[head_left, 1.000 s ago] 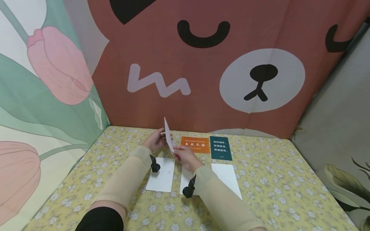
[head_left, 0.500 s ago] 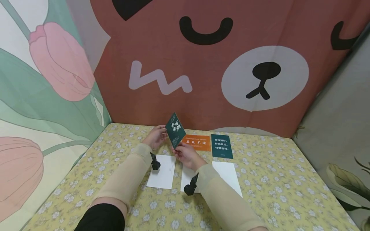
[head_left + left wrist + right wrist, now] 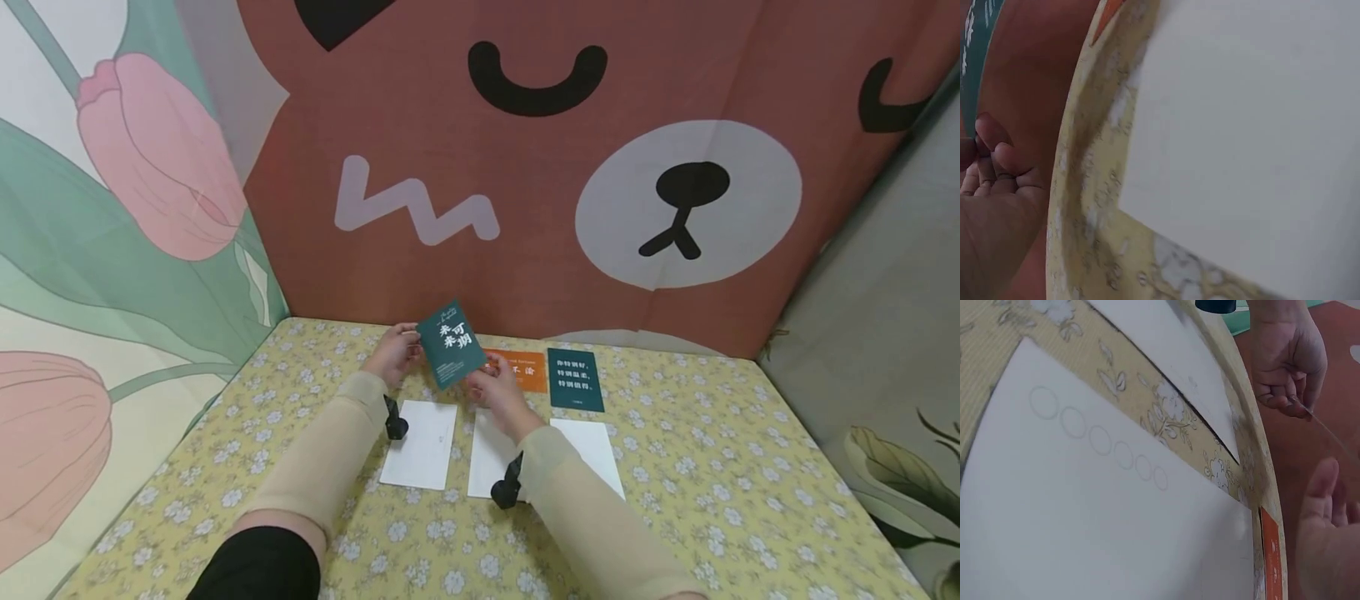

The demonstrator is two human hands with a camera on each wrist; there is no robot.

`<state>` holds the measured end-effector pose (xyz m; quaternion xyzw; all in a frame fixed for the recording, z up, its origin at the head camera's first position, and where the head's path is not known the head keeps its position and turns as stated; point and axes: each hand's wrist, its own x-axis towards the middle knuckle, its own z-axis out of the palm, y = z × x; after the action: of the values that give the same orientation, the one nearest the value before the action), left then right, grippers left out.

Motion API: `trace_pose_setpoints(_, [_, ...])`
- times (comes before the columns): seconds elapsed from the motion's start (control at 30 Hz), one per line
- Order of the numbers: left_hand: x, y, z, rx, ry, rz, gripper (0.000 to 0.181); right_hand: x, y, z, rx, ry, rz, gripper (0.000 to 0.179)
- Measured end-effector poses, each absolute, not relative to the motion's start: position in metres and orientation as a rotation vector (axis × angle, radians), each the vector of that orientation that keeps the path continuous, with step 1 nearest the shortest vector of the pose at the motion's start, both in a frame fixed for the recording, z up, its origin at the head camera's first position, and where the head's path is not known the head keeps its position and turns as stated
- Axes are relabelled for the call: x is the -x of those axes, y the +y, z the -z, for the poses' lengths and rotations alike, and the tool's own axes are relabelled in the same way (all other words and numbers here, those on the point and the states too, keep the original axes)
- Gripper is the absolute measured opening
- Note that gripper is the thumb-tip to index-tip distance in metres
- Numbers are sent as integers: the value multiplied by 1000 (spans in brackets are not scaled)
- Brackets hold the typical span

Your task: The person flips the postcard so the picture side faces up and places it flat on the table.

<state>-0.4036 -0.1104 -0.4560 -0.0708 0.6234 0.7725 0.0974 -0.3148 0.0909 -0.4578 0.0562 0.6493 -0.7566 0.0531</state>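
A dark green card (image 3: 452, 346) with white Chinese characters is held up above the back of the table, its printed face towards me. My left hand (image 3: 393, 357) pinches its left edge between thumb and fingers, as the right wrist view also shows. The right hand (image 3: 498, 387) is close to the card's lower right edge. In the right wrist view its fingers (image 3: 1324, 478) stand apart from the visible stretch of the card; whether they touch it further along is hidden.
An orange card (image 3: 525, 371), partly covered, and another green card (image 3: 576, 380) lie at the back of the yellow flowered tablecloth (image 3: 705, 500). Nearer lie three white cards: left (image 3: 420, 446), middle (image 3: 486, 458) and right (image 3: 600, 450). A printed curtain (image 3: 420, 275) stands behind.
The held card has turned from its white back, through edge-on, to show its green printed face. My right hand has moved slightly right, from the bottom corner to the right side.
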Motion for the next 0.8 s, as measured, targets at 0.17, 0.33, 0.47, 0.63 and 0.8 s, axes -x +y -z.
trace_pose_setpoints(0.17, [405, -117, 465, 282, 1932, -2211, 25, 314, 86, 462, -236, 2232, 2247, 28])
trace_pose_setpoints(0.33, [411, -117, 467, 256, 1997, -2215, 26, 312, 83, 467, -210, 2403, 2100, 16])
trace_pose_setpoints(0.47, [417, -116, 467, 254, 2080, -2183, 30, 310, 83, 467, -158, 2478, 1949, 14])
trace_pose_setpoints(0.63, [421, -114, 467, 259, 2236, -2044, 34, 315, 82, 472, -132, 2492, 1879, 14])
trace_pose_setpoints(0.8, [425, -109, 466, 231, 2337, -1854, 44, 319, 81, 475, -158, 2608, 1730, 10])
